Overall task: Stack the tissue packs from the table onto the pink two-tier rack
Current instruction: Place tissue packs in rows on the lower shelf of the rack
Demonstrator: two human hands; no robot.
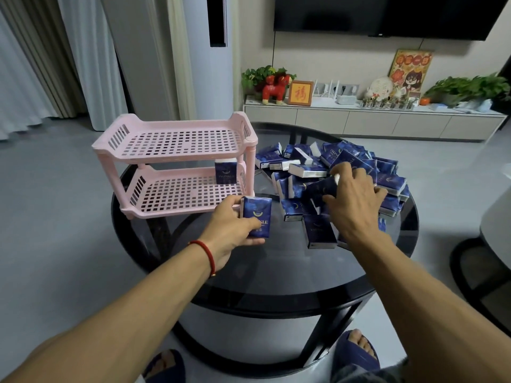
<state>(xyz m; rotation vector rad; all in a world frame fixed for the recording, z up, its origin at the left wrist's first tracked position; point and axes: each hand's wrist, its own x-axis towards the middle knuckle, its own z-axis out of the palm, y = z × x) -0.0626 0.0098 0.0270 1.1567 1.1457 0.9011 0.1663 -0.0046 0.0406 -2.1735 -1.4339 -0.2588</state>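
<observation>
Two bare hands reach over a round dark glass table (276,272), seen from a camera worn on the person's head. The left hand (232,228), with a red cord bracelet (206,254) at the wrist, grasps one dark blue tissue pack (258,217) upright, fingers and thumb curled around its sides, just beside the front right corner of a pink two-tier rack (177,164). The rack stands on the left part of the table; its top shelf holds nothing, and a single blue pack (226,171) stands upright at the back right corner of the lower shelf. The right hand (354,200) reaches into a loose heap of blue tissue packs (345,172) on the right side of the table, its fingers curled around one pack from the heap (320,187). Another pack (319,230) lies flat on the glass near the right wrist. Behind the table stand a low white cabinet (373,120) with plants and ornaments, and a wall-mounted television (387,15).
</observation>
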